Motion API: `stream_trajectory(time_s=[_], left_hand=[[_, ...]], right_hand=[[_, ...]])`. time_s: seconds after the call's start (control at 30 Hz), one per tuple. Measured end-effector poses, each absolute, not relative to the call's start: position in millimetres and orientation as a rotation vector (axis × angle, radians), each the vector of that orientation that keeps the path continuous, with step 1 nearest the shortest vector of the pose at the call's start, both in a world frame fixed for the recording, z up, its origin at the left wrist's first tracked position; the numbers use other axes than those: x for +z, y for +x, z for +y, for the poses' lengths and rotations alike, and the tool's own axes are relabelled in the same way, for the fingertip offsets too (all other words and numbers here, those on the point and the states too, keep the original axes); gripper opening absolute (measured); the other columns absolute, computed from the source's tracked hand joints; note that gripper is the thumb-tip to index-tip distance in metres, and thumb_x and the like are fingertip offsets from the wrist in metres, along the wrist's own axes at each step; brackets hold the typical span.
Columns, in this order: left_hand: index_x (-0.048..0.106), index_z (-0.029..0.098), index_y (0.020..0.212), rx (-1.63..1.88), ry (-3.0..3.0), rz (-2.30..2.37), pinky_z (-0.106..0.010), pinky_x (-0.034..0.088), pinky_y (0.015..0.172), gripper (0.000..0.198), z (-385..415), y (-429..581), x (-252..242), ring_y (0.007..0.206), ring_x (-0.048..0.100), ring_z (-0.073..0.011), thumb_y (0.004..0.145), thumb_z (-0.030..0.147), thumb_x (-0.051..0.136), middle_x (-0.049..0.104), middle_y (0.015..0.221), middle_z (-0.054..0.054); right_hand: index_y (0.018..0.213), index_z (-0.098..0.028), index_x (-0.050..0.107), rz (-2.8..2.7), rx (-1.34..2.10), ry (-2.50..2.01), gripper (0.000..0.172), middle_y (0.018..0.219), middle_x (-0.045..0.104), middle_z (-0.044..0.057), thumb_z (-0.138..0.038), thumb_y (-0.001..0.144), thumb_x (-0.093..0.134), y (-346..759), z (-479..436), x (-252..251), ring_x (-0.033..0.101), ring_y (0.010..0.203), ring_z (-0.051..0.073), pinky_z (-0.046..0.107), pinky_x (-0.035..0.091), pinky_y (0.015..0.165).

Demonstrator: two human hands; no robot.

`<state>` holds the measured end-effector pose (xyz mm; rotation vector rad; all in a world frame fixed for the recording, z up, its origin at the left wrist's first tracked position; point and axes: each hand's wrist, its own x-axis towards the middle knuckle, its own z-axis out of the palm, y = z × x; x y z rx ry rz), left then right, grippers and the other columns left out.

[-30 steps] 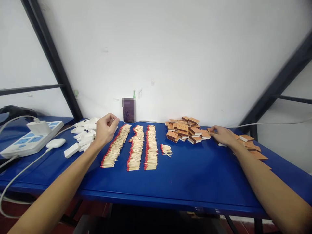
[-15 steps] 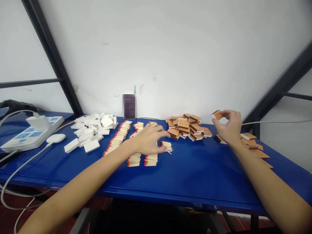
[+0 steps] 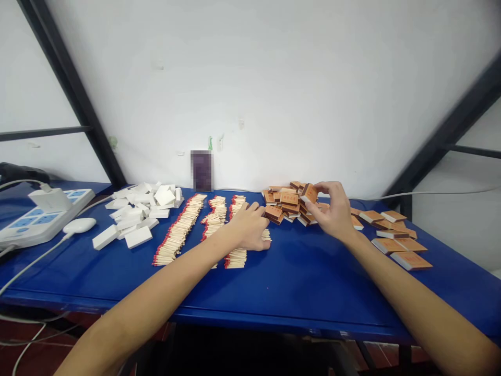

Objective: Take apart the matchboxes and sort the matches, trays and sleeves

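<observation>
Bent over the short group of matches (image 3: 266,235) at the table's middle is my left hand (image 3: 250,227). Its thumb and fingers close round these matches from both sides, and the palm hides part of them. My right hand (image 3: 335,213) pinches an orange-brown matchbox (image 3: 309,194) between thumb and fingers, tilted at the right side of a matchbox pile (image 3: 289,199). Left of the short group, three long rows of red-tipped matches (image 3: 180,230) lie side by side; my left hand and forearm cover parts of two.
White small boxes (image 3: 139,237) are heaped on the left of the blue table (image 3: 305,292). Further matchboxes (image 3: 410,260) lie on the right. A power strip (image 3: 43,219) with cables stands far left; a dark pixelated rectangle (image 3: 201,171) leans on the wall.
My right hand has moved left with the matchbox, from over the right side to the pile. My left hand has closed down on the short group of matches. The view has shifted slightly.
</observation>
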<state>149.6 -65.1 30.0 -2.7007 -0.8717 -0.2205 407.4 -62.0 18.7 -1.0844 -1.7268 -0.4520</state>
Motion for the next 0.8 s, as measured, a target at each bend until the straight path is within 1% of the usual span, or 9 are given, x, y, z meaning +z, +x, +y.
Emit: stream_trajectory(time_s=[0.1,0.2,0.37,0.47,0.57,0.63,0.7,0.77,0.8], left_hand=[[0.074,0.015,0.095,-0.320,-2.698,-0.855,-0.049,0.041,0.094,0.040,-63,147,30,0.106,0.053,-0.0329,0.081,0.052,0.063,0.063,0.105,-0.015],[0.072,0.018,0.101,-0.462,-2.684,-0.875,-0.046,0.041,0.090,0.035,-61,140,35,0.104,0.054,-0.0306,0.087,0.048,0.059,0.064,0.106,-0.013],[0.069,0.019,0.105,-0.637,-2.635,-0.824,-0.041,0.041,0.085,0.031,-61,126,38,0.098,0.057,-0.0266,0.093,0.042,0.054,0.067,0.100,-0.009],[0.069,0.017,0.106,-0.708,-2.611,-0.803,-0.038,0.042,0.084,0.029,-61,123,36,0.095,0.058,-0.0247,0.094,0.037,0.051,0.067,0.097,-0.009],[0.069,0.015,0.101,-0.818,-2.579,-0.779,-0.037,0.042,0.081,0.027,-61,124,36,0.090,0.061,-0.0229,0.094,0.034,0.050,0.067,0.092,-0.009],[0.069,0.016,0.093,-0.898,-2.581,-0.720,-0.037,0.041,0.079,0.026,-62,124,38,0.082,0.062,-0.0207,0.094,0.033,0.050,0.068,0.084,-0.007],[0.067,0.017,0.090,-0.971,-2.604,-0.661,-0.037,0.041,0.077,0.025,-62,123,40,0.074,0.062,-0.0186,0.093,0.034,0.049,0.067,0.077,-0.005],[0.065,0.017,0.099,-1.025,-2.651,-0.645,-0.036,0.042,0.075,0.025,-63,121,42,0.070,0.061,-0.0177,0.091,0.036,0.052,0.068,0.076,-0.004],[0.063,0.017,0.107,-1.040,-2.679,-0.651,-0.035,0.043,0.073,0.029,-63,120,42,0.070,0.062,-0.0179,0.090,0.038,0.054,0.069,0.080,-0.004]], right_hand=[[0.109,-0.023,0.055,-1.760,-0.406,-1.086,0.029,0.105,0.061,0.009,-0.035,0.084,0.064,401,-68,19,0.059,0.098,0.027,0.044,0.050,0.087],[0.115,-0.024,0.055,-1.826,-0.345,-1.056,0.034,0.111,0.061,0.010,-0.034,0.084,0.065,388,-76,21,0.060,0.103,0.028,0.046,0.051,0.089],[0.130,-0.028,0.054,-1.948,-0.133,-0.974,0.050,0.125,0.058,0.011,-0.028,0.082,0.068,362,-90,22,0.056,0.117,0.031,0.051,0.050,0.098],[0.135,-0.031,0.053,-1.910,0.218,-0.961,0.055,0.135,0.053,0.010,-0.029,0.082,0.068,352,-92,17,0.054,0.123,0.031,0.051,0.049,0.101],[0.125,-0.031,0.060,-1.761,0.712,-0.900,0.046,0.131,0.058,0.007,-0.029,0.081,0.069,347,-90,9,0.057,0.120,0.028,0.048,0.050,0.101],[0.116,-0.030,0.064,-1.618,1.004,-0.863,0.038,0.127,0.063,0.005,-0.027,0.079,0.067,345,-89,6,0.058,0.119,0.027,0.046,0.050,0.100],[0.113,-0.030,0.065,-1.482,1.237,-0.813,0.035,0.124,0.065,0.004,-0.027,0.078,0.063,342,-90,6,0.059,0.117,0.026,0.047,0.051,0.098],[0.112,-0.030,0.064,-1.386,1.416,-0.755,0.033,0.122,0.067,0.004,-0.027,0.080,0.058,339,-92,8,0.062,0.114,0.025,0.046,0.052,0.097],[0.111,-0.031,0.064,-1.359,1.478,-0.732,0.032,0.120,0.068,0.003,-0.028,0.081,0.057,338,-93,9,0.063,0.112,0.024,0.046,0.052,0.097]])
